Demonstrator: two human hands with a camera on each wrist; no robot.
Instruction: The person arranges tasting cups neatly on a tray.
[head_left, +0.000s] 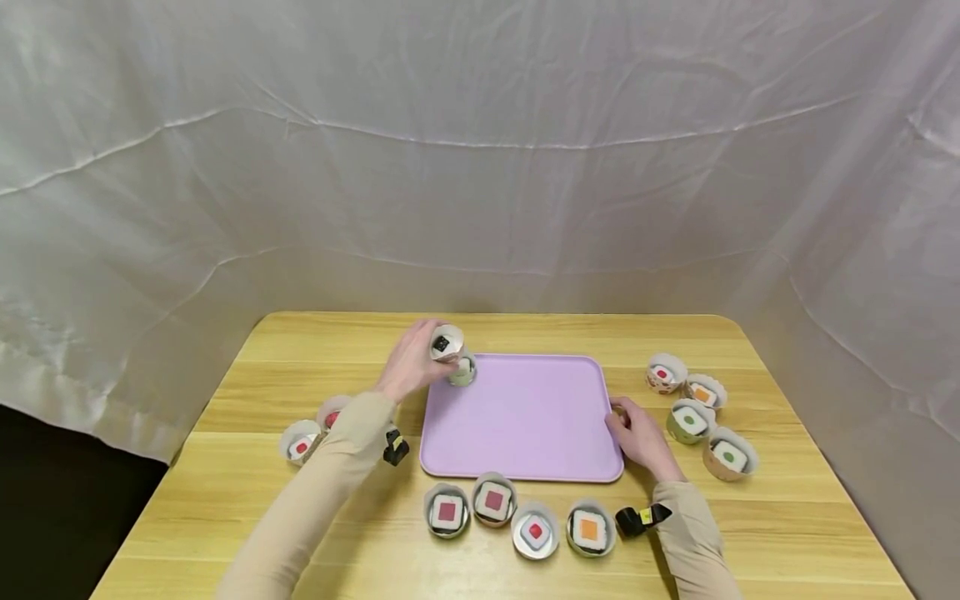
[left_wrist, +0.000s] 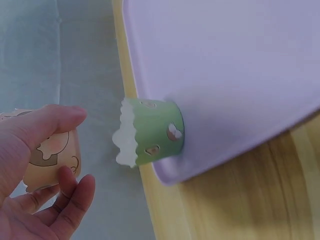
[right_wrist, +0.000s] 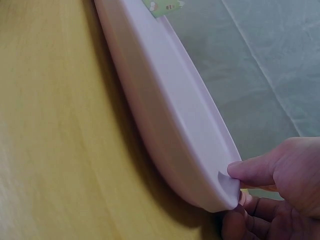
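My left hand point(head_left: 408, 362) pinches a peach paper baking cup point(head_left: 447, 343) above the tray's far left corner. Inside that cup is a white piece with a black centre; the left wrist view shows a cartoon print on the cup's side point(left_wrist: 52, 152). Just below it, a green paper cup point(left_wrist: 159, 131) stands upright in the corner of the lilac tray point(head_left: 525, 417). On the tray's right side, my right hand point(head_left: 637, 437) grips the rim, with the thumb on top in the right wrist view and the other fingers curled at the outer edge, partly hidden.
Several filled cups, one with an orange-centred piece point(head_left: 588, 529), line the near side of the tray. More, including a green cup point(head_left: 688, 421), stand right of it. Two cups, one with a red-centred piece point(head_left: 301, 446), sit beside my left forearm. Grey curtains point(head_left: 525, 192) surround the wooden table point(head_left: 360, 550).
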